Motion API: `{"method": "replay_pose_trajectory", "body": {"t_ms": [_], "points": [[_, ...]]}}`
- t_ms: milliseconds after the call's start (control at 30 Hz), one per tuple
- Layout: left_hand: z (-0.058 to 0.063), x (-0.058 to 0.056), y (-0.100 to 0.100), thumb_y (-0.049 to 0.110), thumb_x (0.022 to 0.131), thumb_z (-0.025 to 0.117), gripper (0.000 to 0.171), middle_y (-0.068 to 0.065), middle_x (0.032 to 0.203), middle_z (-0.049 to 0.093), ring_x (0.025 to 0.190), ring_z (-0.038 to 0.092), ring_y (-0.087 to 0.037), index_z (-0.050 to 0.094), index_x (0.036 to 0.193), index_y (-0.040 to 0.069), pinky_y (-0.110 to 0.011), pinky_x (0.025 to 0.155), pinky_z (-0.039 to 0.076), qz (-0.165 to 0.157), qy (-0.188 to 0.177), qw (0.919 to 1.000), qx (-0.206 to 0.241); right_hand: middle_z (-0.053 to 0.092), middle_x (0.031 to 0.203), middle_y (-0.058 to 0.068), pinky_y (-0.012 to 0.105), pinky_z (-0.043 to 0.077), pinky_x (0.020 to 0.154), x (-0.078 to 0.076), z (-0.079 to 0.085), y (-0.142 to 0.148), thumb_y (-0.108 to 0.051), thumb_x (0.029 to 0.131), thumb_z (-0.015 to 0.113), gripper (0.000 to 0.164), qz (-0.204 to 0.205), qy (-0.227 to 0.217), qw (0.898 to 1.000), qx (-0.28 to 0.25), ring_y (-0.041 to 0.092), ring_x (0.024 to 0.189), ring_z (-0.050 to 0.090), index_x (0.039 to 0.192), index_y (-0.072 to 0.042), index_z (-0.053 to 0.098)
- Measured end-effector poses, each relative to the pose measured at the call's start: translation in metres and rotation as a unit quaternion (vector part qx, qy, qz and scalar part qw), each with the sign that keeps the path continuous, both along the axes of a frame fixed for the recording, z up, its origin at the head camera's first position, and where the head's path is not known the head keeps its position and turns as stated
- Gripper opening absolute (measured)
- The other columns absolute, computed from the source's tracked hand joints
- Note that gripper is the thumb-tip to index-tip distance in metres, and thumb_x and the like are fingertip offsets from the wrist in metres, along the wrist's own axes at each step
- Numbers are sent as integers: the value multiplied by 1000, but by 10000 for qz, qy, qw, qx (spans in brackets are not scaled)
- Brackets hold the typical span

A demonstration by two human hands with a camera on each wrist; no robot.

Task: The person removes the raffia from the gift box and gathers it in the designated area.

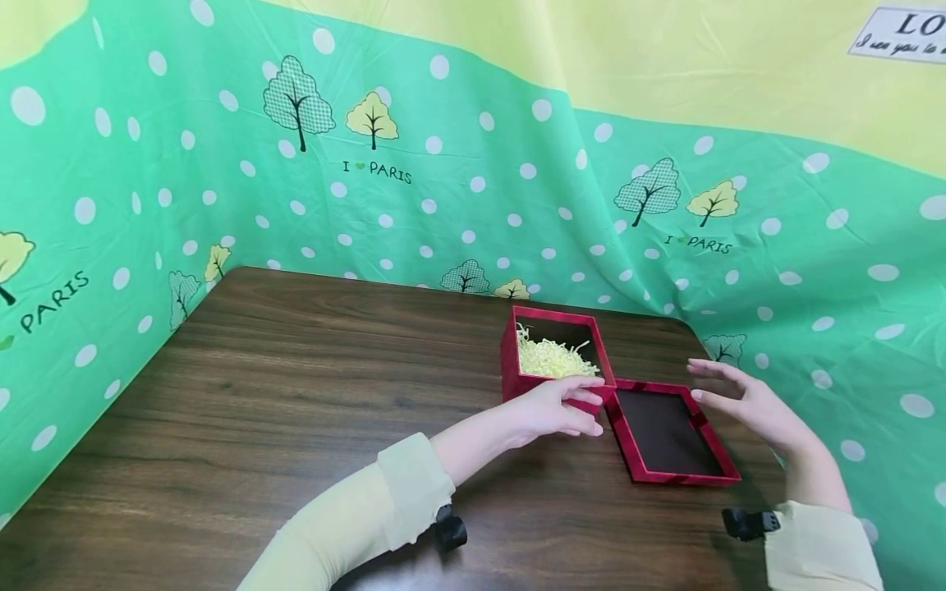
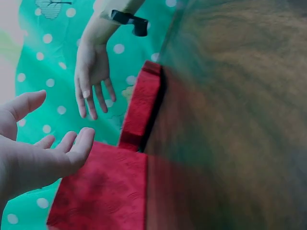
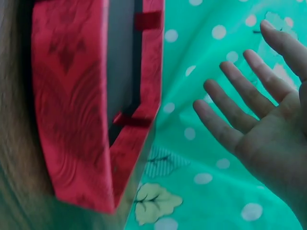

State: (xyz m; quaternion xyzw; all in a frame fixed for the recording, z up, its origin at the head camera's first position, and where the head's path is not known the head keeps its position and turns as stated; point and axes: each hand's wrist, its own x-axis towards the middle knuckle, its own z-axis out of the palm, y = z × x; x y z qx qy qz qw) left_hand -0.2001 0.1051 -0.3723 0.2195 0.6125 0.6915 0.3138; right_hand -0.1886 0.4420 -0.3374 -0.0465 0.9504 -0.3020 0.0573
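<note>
A red box (image 1: 510, 361) without its cover stands towards the back right of the table, pale yellow shredded paper (image 1: 554, 358) filling its lower part. Beside it lies the red lid (image 1: 636, 460), inner side up, showing a dark lining. My left hand (image 1: 557, 408) hovers at the front of the box, fingers relaxed and holding nothing; the left wrist view shows the box's patterned side (image 2: 105, 191) just past the fingertips. Over the lid's right side is my right hand (image 1: 750, 406), its fingers spread and apart from the lid's patterned wall (image 3: 72, 105) in the right wrist view.
The dark wooden table (image 1: 259, 410) stretches left and forward of the box. A green dotted cloth (image 1: 443, 205) with tree prints hangs along the table's back and sides. Each sleeve carries a small black camera (image 1: 449, 529) at the wrist.
</note>
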Motion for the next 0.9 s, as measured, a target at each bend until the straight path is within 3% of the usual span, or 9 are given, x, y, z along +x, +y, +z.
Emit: {"method": "replay_pose_trajectory", "body": {"t_ms": [200, 433, 633, 900], "points": [[14, -10, -14, 3, 81, 70, 64, -11, 131, 55, 116, 57, -28, 46, 139, 17, -23, 85, 51, 42, 785, 9966, -228, 41, 142, 17, 21, 52, 77, -3, 4, -16, -38, 92, 59, 64, 151, 376, 9992, -47, 0, 109, 49, 146, -17, 32], [30, -26, -32, 12, 81, 72, 66, -7, 132, 53, 122, 52, -26, 44, 140, 20, -21, 83, 51, 128, 1711, 9824, -741, 43, 141, 16, 13, 48, 76, -5, 7, -38, -35, 92, 60, 62, 179, 680, 9974, -169, 11, 114, 50, 146, -19, 34], [37, -40, -38, 13, 81, 73, 65, -4, 130, 54, 124, 49, -26, 45, 139, 18, -21, 86, 49, 240, 2211, 9702, -958, 40, 141, 11, 18, 49, 79, -5, 3, -57, -37, 91, 61, 63, -43, 399, 9955, -857, 30, 123, 41, 146, -25, 33], [38, -55, -37, 15, 82, 72, 66, -3, 137, 49, 126, 46, -23, 43, 141, 20, -29, 95, 46, 110, 2727, 9540, -1243, 39, 145, 15, 10, 44, 79, -12, -11, -75, -36, 91, 61, 64, 58, 789, 9935, -820, 36, 127, 42, 147, -24, 32]]}}
